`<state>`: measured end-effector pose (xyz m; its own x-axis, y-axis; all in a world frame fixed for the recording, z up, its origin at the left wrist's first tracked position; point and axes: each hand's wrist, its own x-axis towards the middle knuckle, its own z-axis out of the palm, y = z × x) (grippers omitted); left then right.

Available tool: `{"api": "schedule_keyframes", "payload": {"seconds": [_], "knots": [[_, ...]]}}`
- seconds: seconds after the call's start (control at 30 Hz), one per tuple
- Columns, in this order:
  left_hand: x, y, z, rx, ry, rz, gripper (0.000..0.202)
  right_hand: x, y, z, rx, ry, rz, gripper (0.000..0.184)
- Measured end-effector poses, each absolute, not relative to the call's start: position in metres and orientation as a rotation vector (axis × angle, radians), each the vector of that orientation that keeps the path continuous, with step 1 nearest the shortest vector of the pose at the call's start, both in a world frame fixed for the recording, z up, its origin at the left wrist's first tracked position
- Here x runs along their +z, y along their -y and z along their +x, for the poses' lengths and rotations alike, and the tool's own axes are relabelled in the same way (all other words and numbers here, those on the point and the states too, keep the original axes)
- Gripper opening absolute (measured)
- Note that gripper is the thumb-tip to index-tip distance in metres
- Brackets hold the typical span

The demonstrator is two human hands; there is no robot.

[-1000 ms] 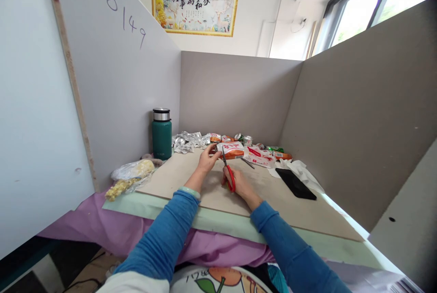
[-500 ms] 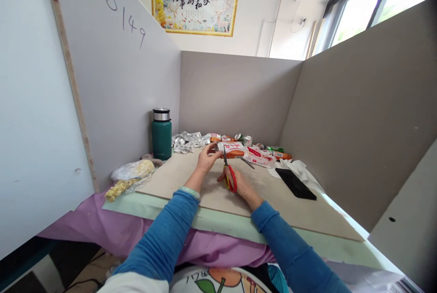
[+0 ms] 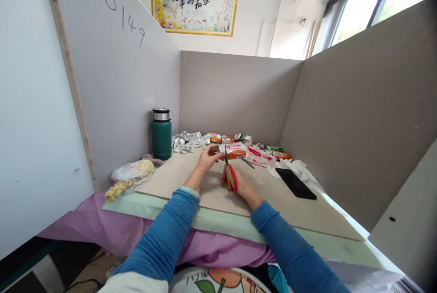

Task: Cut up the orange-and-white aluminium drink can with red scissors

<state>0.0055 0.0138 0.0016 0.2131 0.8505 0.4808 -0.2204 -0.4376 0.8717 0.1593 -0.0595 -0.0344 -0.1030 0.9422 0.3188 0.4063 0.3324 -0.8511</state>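
My left hand (image 3: 207,158) is closed on the left end of a drink can (image 3: 236,150), white and orange with red print, held sideways above the board. My right hand (image 3: 235,180) has its fingers in the red and yellow handles of a pair of scissors (image 3: 234,179). The dark blades point up and away, at the near left part of the can. Whether they have cut into the metal I cannot tell. Just right of the can lies a flat white and red printed piece (image 3: 261,156), with a thin dark tool (image 3: 248,163) in front of it.
A green bottle (image 3: 161,136) stands at the left, near a plastic bag (image 3: 133,171). Crumpled silvery scraps (image 3: 191,139) and several cans line the back. At the right lie a black phone (image 3: 295,183) and white tissue (image 3: 302,172) on the beige board (image 3: 273,206).
The can and my left hand have shifted slightly right. My right hand has moved a little with the scissors, whose blades look closer together.
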Motion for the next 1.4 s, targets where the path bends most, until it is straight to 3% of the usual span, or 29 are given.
{"api": "schedule_keyframes", "payload": {"seconds": [0.47, 1.4], "knots": [[-0.004, -0.021, 0.009, 1.555, -0.669, 1.583, 0.054, -0.018, 0.079, 0.153, 0.591, 1.628, -1.369, 0.054], [-0.002, -0.017, 0.009, 1.468, -0.714, 1.577, 0.056, -0.013, 0.08, 0.149, 0.367, 1.693, -1.482, 0.041]]}}
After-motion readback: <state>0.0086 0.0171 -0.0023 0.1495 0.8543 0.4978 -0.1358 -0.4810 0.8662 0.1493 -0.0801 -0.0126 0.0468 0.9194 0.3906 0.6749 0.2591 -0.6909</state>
